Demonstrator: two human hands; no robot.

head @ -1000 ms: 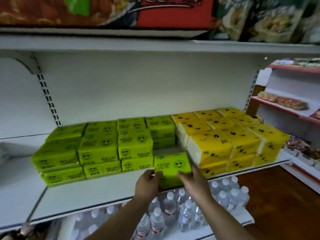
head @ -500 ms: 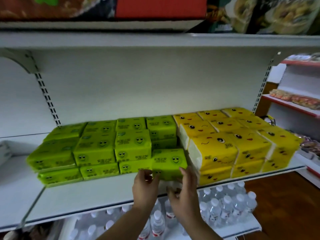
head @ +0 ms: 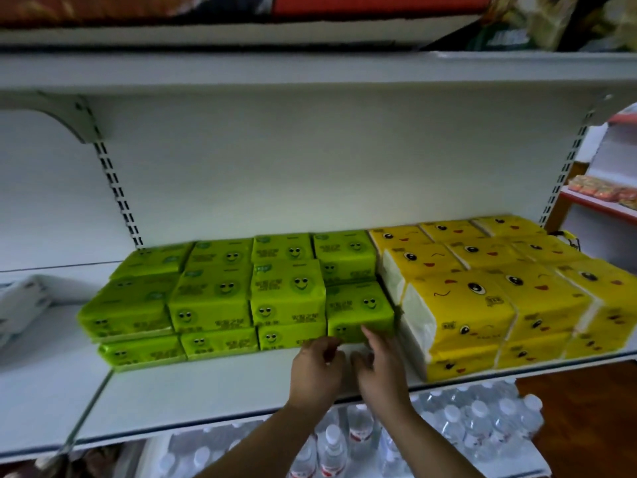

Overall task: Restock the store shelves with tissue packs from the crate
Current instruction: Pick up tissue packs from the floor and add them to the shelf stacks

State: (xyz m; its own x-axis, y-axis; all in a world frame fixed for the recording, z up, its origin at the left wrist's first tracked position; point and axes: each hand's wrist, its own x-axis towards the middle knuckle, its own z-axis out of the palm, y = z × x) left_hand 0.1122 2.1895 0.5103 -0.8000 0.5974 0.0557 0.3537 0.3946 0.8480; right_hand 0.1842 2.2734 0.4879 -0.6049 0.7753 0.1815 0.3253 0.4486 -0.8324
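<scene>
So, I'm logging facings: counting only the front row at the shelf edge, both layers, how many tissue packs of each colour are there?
Green tissue packs: 7
Yellow tissue packs: 6
Total: 13

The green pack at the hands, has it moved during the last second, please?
Yes: the green pack went back into the gap beside the yellow packs.

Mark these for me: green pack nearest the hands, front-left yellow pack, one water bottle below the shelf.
green pack (head: 358,303): head view, on its top face.
yellow pack (head: 458,298): head view, on its top face.
water bottle (head: 333,432): head view, on its white cap.
</scene>
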